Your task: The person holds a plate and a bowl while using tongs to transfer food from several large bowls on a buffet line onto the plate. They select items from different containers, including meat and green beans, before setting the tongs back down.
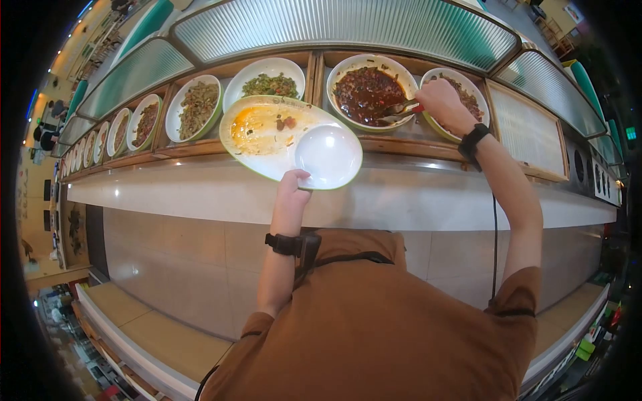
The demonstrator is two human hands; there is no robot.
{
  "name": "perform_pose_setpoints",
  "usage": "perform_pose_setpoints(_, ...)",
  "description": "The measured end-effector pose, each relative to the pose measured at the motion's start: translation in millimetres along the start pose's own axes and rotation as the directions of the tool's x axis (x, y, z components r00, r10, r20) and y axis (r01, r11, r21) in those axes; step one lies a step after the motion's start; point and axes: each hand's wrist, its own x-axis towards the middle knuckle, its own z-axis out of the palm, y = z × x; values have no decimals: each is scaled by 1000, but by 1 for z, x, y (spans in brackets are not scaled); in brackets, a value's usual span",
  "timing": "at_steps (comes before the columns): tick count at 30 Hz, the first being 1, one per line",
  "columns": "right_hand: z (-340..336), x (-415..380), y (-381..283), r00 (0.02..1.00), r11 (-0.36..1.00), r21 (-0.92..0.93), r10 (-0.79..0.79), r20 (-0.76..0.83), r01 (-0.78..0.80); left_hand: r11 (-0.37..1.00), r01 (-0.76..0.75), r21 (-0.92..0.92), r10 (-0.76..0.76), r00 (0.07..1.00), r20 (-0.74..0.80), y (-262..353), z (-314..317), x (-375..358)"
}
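Observation:
My left hand (293, 190) grips the near rim of an oval white plate (328, 150) with a green edge. Orange oily residue and a few food scraps smear its larger section; the round section looks bare. My right hand (445, 103) is closed around the handle of metal tongs (399, 112), whose ends reach into a white bowl (332, 90) of dark red-brown sauce with chopped bits. Just beyond that hand stands another bowl (481, 100) of reddish food, partly hidden by the hand and wrist.
Bowls of chopped green food (271, 87) and brownish food (198, 110) sit in the wooden rack (401, 146), with several more running left. A ribbed glass guard (348, 27) stands behind them. A pale counter ledge (200, 190) runs along the front. A ribbed panel (526, 127) lies at right.

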Motion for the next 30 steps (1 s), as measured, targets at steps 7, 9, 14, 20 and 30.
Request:
perform_pose_setpoints(7, 3, -13, 8, 978, 976, 92, 190, 83, -197, 999, -38, 31, 38, 999, 0, -15, 0, 5)
perform_pose_setpoints(9, -4, -19, 15, 964, 947, 180, 258, 64, -265, 999, -46, 8, 46, 999, -2, -27, 0, 9)
perform_pose_setpoints(14, 6, -26, 37, 935, 909, 217, 344, 90, -355, 999, -26, -23, 26, 1000, 5, -31, -2, 11)
perform_pose_setpoints(20, -10, -31, 21, 855, 794, 323, 452, 253, -516, 999, -52, 5, 51, 998, 38, -39, -4, 15)
perform_pose_setpoints(30, 34, -29, 28, 745, 54, 764, 279, 606, -642, 965, 33, -260, -26, 999, 31, -45, 0, 21)
